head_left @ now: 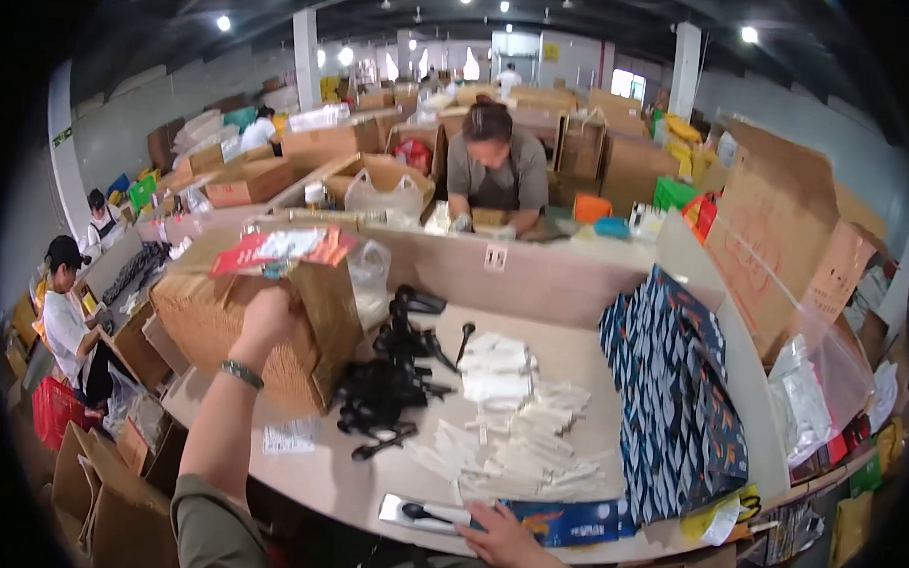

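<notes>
My left hand (271, 316) reaches up against a brown cardboard box (198, 315) at the left. Its fingertips are near red printed packets (291, 248) on top and are hard to make out. At the table's front edge, my right hand (506, 538) lies with fingers stretched over the join of a white strip and a blue printed sleeve (576, 524). A black spoon (425, 511) rests on the white strip. Beyond, black spoons (386, 377) are heaped beside the box, and white paper packets (525, 427) are spread in the middle.
Blue patterned sleeves (671, 402) stand in overlapping rows at the right. A low partition (425, 258) closes the table's far side, with a co-worker (504, 161) behind it. An open carton (767, 235) rises at the far right. A clear plastic bag (368, 271) sits behind the box.
</notes>
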A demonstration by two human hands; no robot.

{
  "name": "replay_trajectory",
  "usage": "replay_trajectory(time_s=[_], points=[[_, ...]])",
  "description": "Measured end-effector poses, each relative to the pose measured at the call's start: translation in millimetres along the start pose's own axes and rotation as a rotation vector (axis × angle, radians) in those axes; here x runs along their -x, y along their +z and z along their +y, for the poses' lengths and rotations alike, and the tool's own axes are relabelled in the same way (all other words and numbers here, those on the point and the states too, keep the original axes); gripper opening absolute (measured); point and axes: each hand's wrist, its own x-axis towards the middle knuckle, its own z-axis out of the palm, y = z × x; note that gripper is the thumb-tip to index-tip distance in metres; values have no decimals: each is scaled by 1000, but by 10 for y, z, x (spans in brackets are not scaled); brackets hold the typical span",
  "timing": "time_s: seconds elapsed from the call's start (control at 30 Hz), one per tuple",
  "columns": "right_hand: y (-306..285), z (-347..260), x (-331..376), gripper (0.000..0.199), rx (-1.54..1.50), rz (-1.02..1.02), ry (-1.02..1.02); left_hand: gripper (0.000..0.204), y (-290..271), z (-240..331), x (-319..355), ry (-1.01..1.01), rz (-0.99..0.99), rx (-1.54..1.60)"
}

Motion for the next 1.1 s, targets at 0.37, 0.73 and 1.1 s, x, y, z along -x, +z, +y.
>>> replay_trajectory(time_s=[0.37, 0.73, 1.1], points=[[-291, 25, -127, 43, -175, 63, 101, 20, 787, -196, 1903, -570, 215, 1109], [-200, -62, -50, 47, -64, 24, 108, 11, 876, 535, 2453, 187, -636, 602], [-206, -277, -259, 45, 13, 121, 227, 39, 1234, 1578, 2650, 72, -181, 468]])
